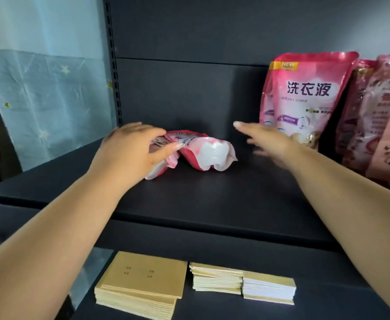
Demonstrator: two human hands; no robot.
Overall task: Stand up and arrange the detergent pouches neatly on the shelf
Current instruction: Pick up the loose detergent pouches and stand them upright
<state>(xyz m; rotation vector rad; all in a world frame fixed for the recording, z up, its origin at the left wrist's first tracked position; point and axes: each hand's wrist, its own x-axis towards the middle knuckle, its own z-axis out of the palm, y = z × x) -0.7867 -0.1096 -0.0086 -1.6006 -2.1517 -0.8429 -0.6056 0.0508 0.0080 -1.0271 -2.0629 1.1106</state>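
A pink and white detergent pouch (203,153) lies flat and crumpled on the dark shelf (212,199), left of centre. My left hand (131,153) rests on its left end, thumb and fingers curled round the edge. My right hand (272,142) hovers just right of it with fingers stretched out, holding nothing. Behind the right hand a pink pouch (304,95) with blue lettering stands upright against the back panel. Two more pink pouches (383,125) stand at the far right, partly cut off by the frame.
The black back panel (189,88) and a slotted upright post (114,65) bound the shelf. On the lower shelf lie stacks of tan cards (143,282) and a smaller pile (242,282). A light blue star-patterned curtain (46,100) hangs at the left.
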